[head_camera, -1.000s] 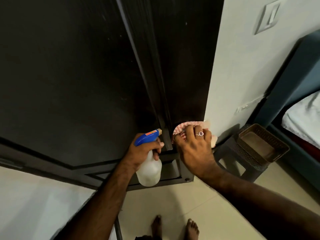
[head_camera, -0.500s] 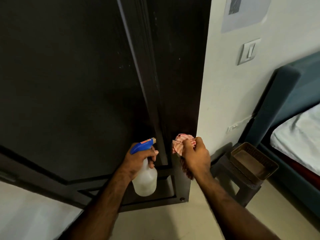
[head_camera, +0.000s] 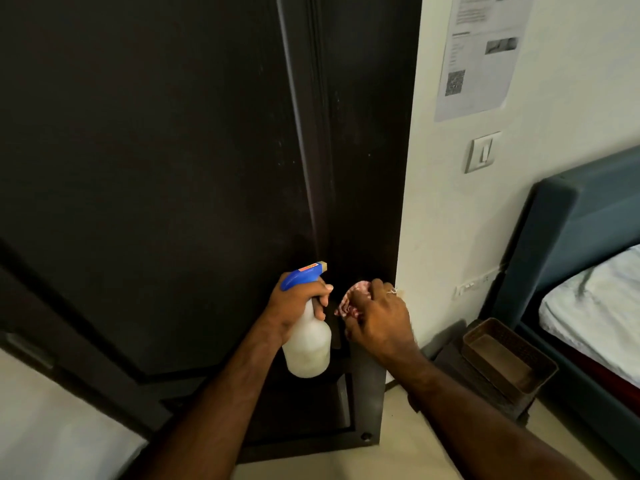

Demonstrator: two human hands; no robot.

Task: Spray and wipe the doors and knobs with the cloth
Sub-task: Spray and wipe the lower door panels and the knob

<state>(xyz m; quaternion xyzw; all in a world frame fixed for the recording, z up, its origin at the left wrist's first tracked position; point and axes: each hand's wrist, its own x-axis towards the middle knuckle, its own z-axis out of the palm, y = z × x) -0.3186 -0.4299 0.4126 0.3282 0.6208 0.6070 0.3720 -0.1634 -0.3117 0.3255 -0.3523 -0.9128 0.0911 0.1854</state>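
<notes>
I see my left hand [head_camera: 294, 306] curled round the neck of the spray bottle [head_camera: 306, 344], a finger across the trigger under the blue head, whose nozzle points at the dark door [head_camera: 156, 168]. Just right of the bottle, my right hand [head_camera: 381, 323] grips the bunched pink cloth [head_camera: 348, 303] and presses it against the door's narrow right panel, close to that panel's edge; a ring shows on one finger. Right of the door runs a pale wall [head_camera: 446, 237] carrying a switch [head_camera: 482, 152] and, above it, a printed paper [head_camera: 481, 53]. Lower right of the door, a brown basket [head_camera: 509, 358] sits on a dark stool, and beyond it stands a bed [head_camera: 595, 306] with a blue-grey headboard.
</notes>
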